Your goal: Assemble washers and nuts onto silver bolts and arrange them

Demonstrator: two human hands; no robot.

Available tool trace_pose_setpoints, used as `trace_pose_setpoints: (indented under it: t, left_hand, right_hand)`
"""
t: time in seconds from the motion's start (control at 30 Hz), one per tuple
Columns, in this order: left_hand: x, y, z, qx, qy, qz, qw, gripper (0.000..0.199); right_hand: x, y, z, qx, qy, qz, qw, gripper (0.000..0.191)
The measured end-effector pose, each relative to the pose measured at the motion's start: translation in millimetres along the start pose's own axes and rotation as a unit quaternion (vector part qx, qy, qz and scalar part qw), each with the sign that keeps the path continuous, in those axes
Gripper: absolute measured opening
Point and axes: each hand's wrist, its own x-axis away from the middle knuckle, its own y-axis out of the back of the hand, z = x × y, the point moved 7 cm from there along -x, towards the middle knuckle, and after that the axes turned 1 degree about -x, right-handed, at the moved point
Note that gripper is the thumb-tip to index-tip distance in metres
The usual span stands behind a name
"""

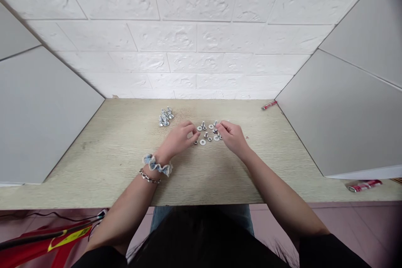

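Observation:
My left hand (182,138) rests low over the table, its thumb and fingertips drawn together; whatever is between them is hidden. A nut (195,142) lies just below those fingertips. Across from it, my right hand (233,136) is closed in a pinch beside a small upright bolt (215,123); what it grips is too small to name. Between the hands are loose metal parts: a bolt (203,124), another bolt (206,135), a nut (210,139), and flat washers, including one washer (202,142) in front and another washer (211,127) behind.
A cluster of bolts with washers (164,117) stands to the left on the wooden table (125,146). Red batteries lie at the right: one battery (269,105) by the back corner, another battery (364,186) near the front. White panels flank both sides; a brick-patterned wall (182,37) is behind.

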Motion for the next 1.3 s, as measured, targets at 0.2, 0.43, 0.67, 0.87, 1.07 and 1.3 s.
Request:
trace_pose_setpoints:
  t: [0.2, 0.43, 0.67, 0.87, 1.07, 1.3]
  left_hand:
    - [6, -13.4, 8, -0.129, -0.031, 0.108, 0.985, 0.027]
    - [9, -24.0, 9, -0.192, -0.028, 0.151, 0.969, 0.016]
    - [9, -32.0, 10, -0.194, -0.040, 0.157, 0.967, 0.015]
    - [7, -30.2, 4, -0.177, -0.044, 0.140, 0.973, 0.013]
    - [3, -8.3, -6, -0.127, -0.051, 0.038, 0.990, 0.011]
    - [2, 15.5, 2, 0.079, 0.048, -0.103, 0.990, 0.015]
  right_hand:
    - [-8, 9, -4, 0.226, 0.021, 0.073, 0.971, 0.031]
    - [-9, 10, -6, 0.260, 0.011, 0.093, 0.961, 0.027]
    - [-14, 30, -18, 0.269, -0.033, 0.068, 0.960, 0.022]
    - [-14, 34, -36, 0.323, -0.076, 0.111, 0.937, 0.019]
    - [-15, 35, -44, 0.367, -0.096, 0.118, 0.918, 0.019]
    - [-16, 36, -46, 0.376, -0.091, 0.105, 0.916, 0.016]
